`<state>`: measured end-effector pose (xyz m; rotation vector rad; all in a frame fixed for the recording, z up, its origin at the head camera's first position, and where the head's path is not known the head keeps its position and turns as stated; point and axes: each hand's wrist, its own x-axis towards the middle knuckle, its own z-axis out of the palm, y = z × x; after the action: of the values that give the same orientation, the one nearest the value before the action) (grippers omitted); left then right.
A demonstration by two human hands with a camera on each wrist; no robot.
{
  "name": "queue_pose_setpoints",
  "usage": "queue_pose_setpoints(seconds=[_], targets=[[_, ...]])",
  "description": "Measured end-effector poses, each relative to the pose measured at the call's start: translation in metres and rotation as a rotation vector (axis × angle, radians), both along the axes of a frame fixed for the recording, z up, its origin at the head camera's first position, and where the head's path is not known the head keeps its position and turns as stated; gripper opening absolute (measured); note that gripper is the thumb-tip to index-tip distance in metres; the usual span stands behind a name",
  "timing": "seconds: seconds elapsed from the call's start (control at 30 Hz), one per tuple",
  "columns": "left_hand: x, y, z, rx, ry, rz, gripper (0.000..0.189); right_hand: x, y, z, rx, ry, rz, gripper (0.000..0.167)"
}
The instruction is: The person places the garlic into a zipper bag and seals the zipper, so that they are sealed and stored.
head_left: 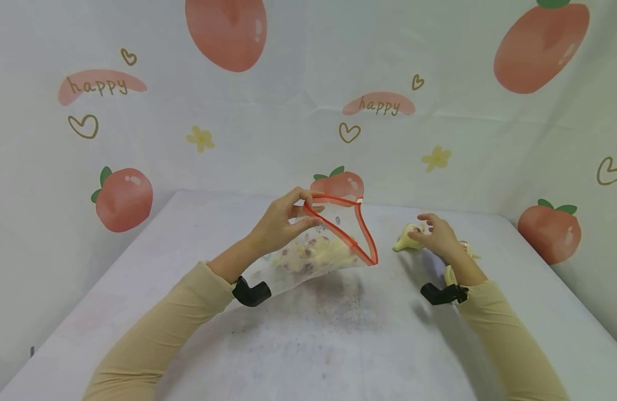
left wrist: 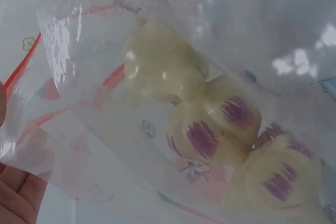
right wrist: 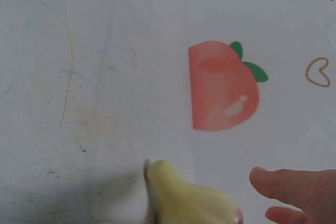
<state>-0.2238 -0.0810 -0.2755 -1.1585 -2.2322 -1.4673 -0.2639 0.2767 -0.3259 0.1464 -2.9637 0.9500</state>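
Observation:
My left hand (head_left: 280,223) pinches the mouth of a clear zip bag (head_left: 366,228) with a red seal strip, and the mouth gapes to the right. Several garlic bulbs (head_left: 308,253) with purple streaks lie inside the bag; through the plastic, the left wrist view shows these bulbs (left wrist: 215,124) up close. Over on the right, my right hand (head_left: 439,236) reaches out with fingers spread, its fingertips right by a pale garlic bulb (head_left: 405,239). In the right wrist view that bulb (right wrist: 191,198) shows at the bottom, with the fingers (right wrist: 283,184) apart from it.
More garlic (head_left: 466,247) lies behind the right wrist, partly hidden by it, and another pale piece (head_left: 449,275) shows beside the forearm. The white table (head_left: 298,356) ends at a printed curtain (head_left: 268,150) at the back and sides.

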Motion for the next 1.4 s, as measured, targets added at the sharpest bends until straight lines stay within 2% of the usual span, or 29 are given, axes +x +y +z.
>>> queue_pose_setpoints(seconds=[0.2,0.53,1.0,1.4], targets=[[0.000,0.000,-0.001,0.010,0.006,-0.012,0.027,-0.002,-0.001,-0.005,0.026,-0.029,-0.008,0.062],[0.000,0.000,-0.002,0.005,0.009,-0.008,0.027,-0.003,-0.002,-0.009,0.010,-0.089,-0.034,0.068],[0.001,-0.001,-0.001,-0.012,0.005,0.003,0.027,-0.007,-0.003,-0.017,-0.019,-0.045,-0.043,0.058],[0.001,0.000,0.000,-0.008,0.010,-0.005,0.027,-0.005,-0.005,-0.019,-0.032,-0.007,-0.066,0.051]])
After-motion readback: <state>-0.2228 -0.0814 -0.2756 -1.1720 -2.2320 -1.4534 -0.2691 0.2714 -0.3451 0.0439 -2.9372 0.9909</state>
